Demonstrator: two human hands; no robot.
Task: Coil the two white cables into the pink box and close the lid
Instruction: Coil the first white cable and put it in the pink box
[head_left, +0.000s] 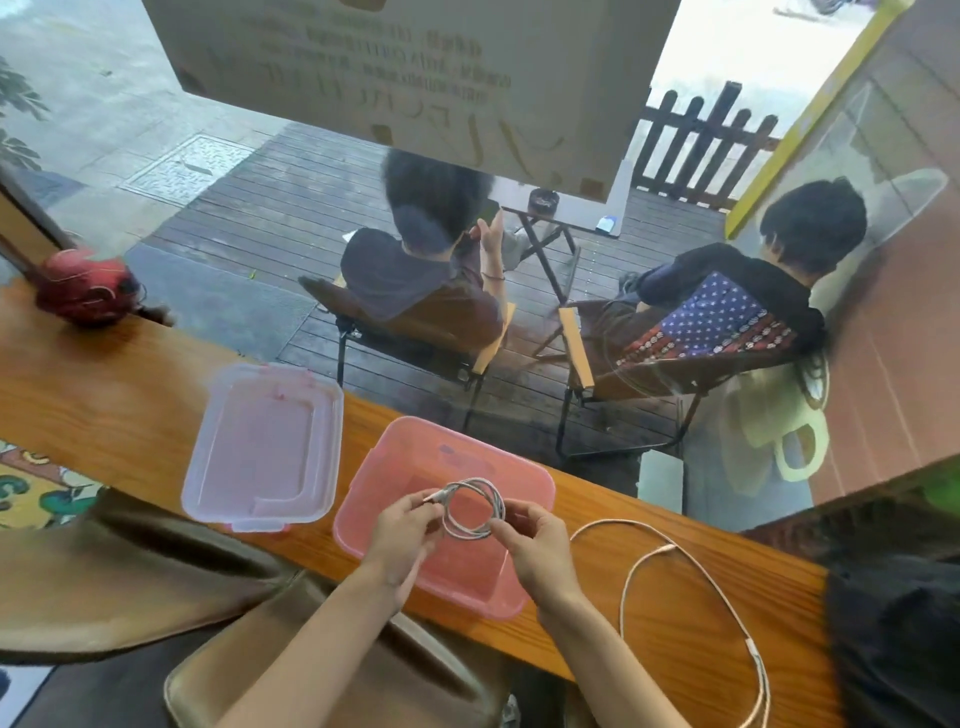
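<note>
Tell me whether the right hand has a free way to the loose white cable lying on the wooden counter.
Probably yes, once freed: the right hand now pinches the coiled white cable over the pink plastic box; the loose white cable lies beside it with nothing between.

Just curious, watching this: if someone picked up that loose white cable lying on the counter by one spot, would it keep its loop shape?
Probably not. The loose cable sprawls in a wide, uneven loop on the wooden counter, so it looks limp and would likely droop. The coiled cable needs the left hand and right hand to stay round, which suggests some springiness. Both look thin and light.
</note>
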